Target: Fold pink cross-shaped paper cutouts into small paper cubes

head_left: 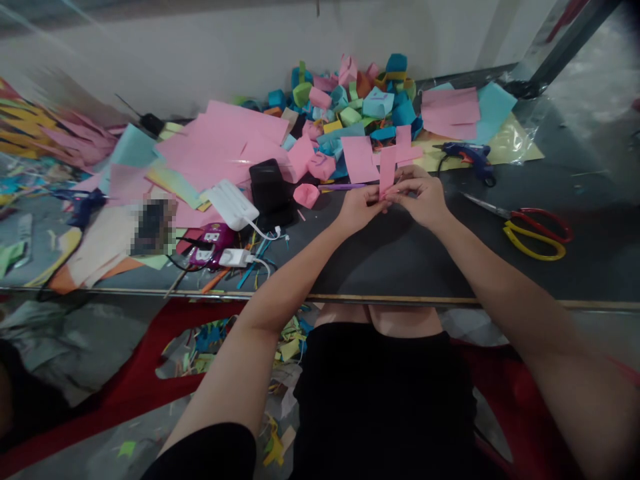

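Observation:
Between my two hands a narrow pink paper strip [387,168] stands upright above the dark table. My left hand [361,205] pinches its lower end from the left. My right hand [420,195] closes on the same lower end from the right, fingertips meeting the left ones. Just behind the strip lie a pink paper square [360,159] and another pink strip [403,139]. A purple pen [341,187] and a small folded pink paper piece [307,195] rest left of my left hand.
Scissors [537,233] with red and yellow handles and a blue glue gun [467,159] lie on the right. Folded paper pieces [377,102] are heaped at the back. Leftward are pink sheets [210,143], a black phone [270,190], a white charger [233,203] and a purple power strip [217,237].

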Demonstrator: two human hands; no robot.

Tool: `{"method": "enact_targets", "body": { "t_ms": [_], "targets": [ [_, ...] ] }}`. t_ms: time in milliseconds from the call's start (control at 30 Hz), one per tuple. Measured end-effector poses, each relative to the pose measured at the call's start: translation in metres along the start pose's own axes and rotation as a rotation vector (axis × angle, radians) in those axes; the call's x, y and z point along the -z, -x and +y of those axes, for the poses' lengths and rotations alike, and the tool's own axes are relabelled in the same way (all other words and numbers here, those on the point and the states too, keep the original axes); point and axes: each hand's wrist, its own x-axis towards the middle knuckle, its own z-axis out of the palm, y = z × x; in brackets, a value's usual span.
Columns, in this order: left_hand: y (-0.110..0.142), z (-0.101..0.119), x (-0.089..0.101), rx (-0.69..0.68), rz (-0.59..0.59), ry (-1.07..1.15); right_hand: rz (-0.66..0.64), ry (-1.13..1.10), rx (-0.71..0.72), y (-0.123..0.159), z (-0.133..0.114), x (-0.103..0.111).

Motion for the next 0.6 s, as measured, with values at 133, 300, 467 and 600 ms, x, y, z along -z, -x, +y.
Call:
{"method": "enact_targets", "body": {
  "t_ms": [133,300,467,600],
  "targets": [
    [0.0,0.001,0.001,0.033,-0.02,0.045,-0.014,-0.06,-0.012,0.0,0.003,-0.001],
    [-0.001,-0.003,0.001,0.069,-0.029,0.059,0.073,-0.078,-0.017,0.0,0.007,-0.003],
    [0.001,-0.004,-0.001,0.123,-0.058,0.038,0.104,-0.186,-0.122,0.0,0.007,-0.002],
    [0.002,-0.003,-0.001,0.106,-0.058,0.025,0.01,-0.237,-0.213,0.001,-0.001,0.0]
  ]
}}
